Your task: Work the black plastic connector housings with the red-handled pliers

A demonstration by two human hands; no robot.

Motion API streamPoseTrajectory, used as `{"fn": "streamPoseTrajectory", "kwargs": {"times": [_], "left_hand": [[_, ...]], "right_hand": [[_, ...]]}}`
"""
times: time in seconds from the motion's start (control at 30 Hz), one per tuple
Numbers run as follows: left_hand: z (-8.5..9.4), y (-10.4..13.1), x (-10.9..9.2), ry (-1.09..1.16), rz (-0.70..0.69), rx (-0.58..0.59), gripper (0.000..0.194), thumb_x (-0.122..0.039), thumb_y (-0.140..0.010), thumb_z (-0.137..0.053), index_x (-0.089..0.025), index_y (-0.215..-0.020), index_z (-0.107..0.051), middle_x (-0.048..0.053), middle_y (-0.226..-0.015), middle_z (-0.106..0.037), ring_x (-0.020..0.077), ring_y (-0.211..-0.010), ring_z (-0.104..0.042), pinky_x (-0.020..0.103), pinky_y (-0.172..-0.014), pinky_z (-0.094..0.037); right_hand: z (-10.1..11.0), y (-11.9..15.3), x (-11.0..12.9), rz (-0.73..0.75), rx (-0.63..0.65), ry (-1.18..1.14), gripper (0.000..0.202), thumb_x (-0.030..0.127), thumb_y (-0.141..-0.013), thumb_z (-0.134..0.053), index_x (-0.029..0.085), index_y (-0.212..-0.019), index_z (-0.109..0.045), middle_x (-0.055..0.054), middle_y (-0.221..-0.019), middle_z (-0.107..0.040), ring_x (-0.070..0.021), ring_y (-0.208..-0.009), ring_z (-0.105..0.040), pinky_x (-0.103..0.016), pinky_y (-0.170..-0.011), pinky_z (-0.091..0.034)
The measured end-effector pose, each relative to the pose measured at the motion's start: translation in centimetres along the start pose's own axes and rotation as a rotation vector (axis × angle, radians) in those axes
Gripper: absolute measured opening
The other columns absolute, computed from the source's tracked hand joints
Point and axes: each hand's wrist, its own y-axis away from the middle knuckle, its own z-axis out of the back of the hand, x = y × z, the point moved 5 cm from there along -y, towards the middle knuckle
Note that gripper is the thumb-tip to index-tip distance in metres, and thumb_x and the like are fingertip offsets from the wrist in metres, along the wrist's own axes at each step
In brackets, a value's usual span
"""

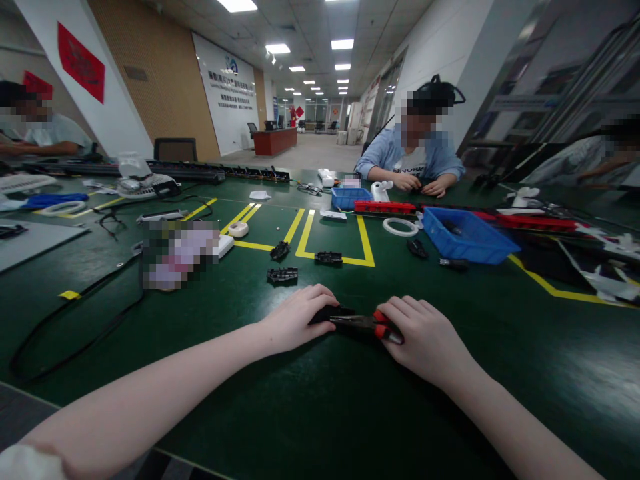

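Observation:
My left hand [300,320] is closed around a small black plastic part [325,313], which its fingers partly cover. In my right hand [425,337] is a pair of red-handled needle-nose pliers [357,323], pointing left. The tips of the pliers reach the black part; whether they grip it I cannot tell. Just beyond my hands, similar black plastic pieces lie on the green table: one [283,275] close to my left hand, another [280,251] behind it and a third [329,258] to the right.
A blue bin [467,237] stands right of centre, with black pieces [417,249] beside it. A black cable [75,293] loops across the left, near a phone [183,257]. Across the table [240,420] a person [410,153] works with both hands. Yellow tape marks the tabletop.

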Motion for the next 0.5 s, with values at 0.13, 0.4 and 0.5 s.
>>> {"fn": "streamPoseTrajectory", "kwargs": {"times": [0.13, 0.4, 0.5], "left_hand": [[0.02, -0.03, 0.07, 0.011, 0.008, 0.008, 0.035, -0.025, -0.089, -0.067, -0.019, -0.121, -0.055, 0.009, -0.122, -0.057, 0.0239, -0.110, -0.057, 0.041, -0.096, -0.049], [0.01, -0.06, 0.07, 0.021, -0.003, 0.006, 0.036, -0.024, -0.089, -0.067, -0.019, -0.123, -0.056, 0.009, -0.121, -0.058, 0.0235, -0.110, -0.056, 0.041, -0.098, -0.048], [0.07, -0.06, 0.00, 0.018, -0.002, 0.004, 0.035, -0.025, -0.089, -0.067, -0.020, -0.123, -0.057, 0.009, -0.121, -0.058, 0.0241, -0.110, -0.056, 0.042, -0.097, -0.048]], "right_hand": [[-0.05, 0.05, -0.07, 0.002, -0.013, -0.005, 0.021, 0.015, -0.075, -0.062, 0.016, -0.096, -0.065, -0.008, -0.093, -0.067, -0.0226, -0.083, -0.060, -0.034, -0.072, -0.045], [0.24, 0.00, 0.01, 0.009, -0.018, 0.016, 0.021, 0.015, -0.076, -0.061, 0.016, -0.097, -0.066, -0.008, -0.094, -0.068, -0.0232, -0.084, -0.061, -0.035, -0.072, -0.046], [0.40, -0.03, 0.03, 0.018, -0.025, 0.027, 0.022, 0.015, -0.077, -0.061, 0.017, -0.098, -0.066, -0.008, -0.094, -0.068, -0.0235, -0.084, -0.061, -0.035, -0.071, -0.046]]}}
